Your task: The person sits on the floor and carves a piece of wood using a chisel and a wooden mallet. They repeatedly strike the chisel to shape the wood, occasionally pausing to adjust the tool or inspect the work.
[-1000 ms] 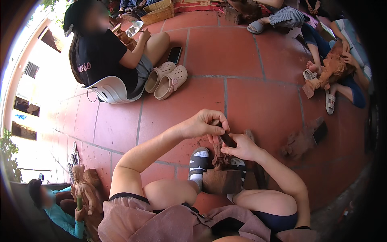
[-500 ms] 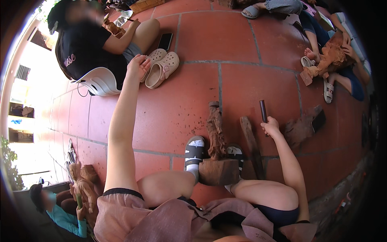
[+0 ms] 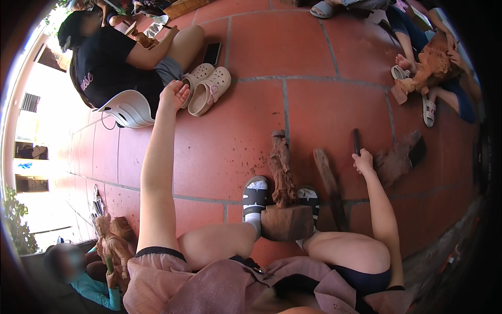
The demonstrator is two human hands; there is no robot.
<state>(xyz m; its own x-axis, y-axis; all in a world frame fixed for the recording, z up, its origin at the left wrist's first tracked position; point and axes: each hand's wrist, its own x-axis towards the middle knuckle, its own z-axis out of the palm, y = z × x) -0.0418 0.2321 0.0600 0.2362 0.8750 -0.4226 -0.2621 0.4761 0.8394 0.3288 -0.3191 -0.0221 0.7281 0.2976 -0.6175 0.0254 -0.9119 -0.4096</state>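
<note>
My left hand is stretched far forward, fingers loosely bent and nothing in them. It appears just in front of a pair of beige clogs; whether it touches them I cannot tell. My right hand is closed around a short dark rod pointing away from me; what kind of tool it is does not show. Between my sandalled feet stands a carved wooden figure, upright on a wooden block. To its right, a long weathered piece of wood lies on the floor.
A rough wood piece lies beyond my right hand. A seated person with a carving is ahead on the left, beside a white plastic seat and a phone. Others hold a carving at far right and a figure at lower left.
My right hand has moved to the right with the dark rod. The left hand has shifted slightly left and down, its fingers less raised. The view has tilted a little.
</note>
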